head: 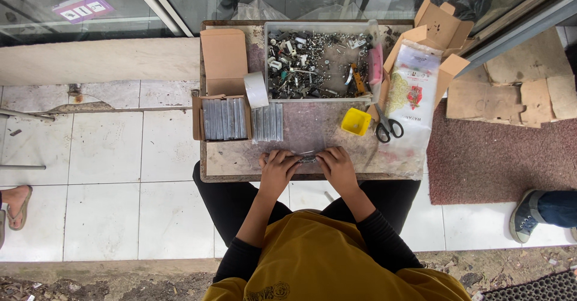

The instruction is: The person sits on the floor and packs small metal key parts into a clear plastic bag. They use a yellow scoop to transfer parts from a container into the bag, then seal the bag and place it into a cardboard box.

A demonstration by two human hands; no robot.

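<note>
Hands meet over a small metal part at the table's near edge

Your left hand [277, 167] and right hand [336, 164] sit side by side just below the centre of the frame, on the near edge of a small worn table [240, 163]. Between them lies a small shiny metal piece [307, 157], and the fingertips of both hands are pressed against it from either side. It is too small to tell what kind of part it is, or whether each hand truly pinches it or only touches it.

Just above your hands, a clear plastic sheet [306, 130] covers the middle of the tabletop. Higher, at upper centre, a shallow grey tray [267, 60] holds a heap of mixed screws and metal bits. Left of it stands an open cardboard box [223, 54], with a row of slim grey cases [224, 119] packed in its lower half and a second short row [267, 122] beside it. A roll of white tape [256, 89] rests between the box and the tray.

To the right of centre you have a small yellow cup [356, 121], black-handled scissors [384, 124] just beside it, and a printed plastic bag [412, 91] lying over another opened carton [442, 27]. Someone else's sandalled foot [17, 206] shows at the left edge, and a blue sneaker [529, 215] at the right.
</note>
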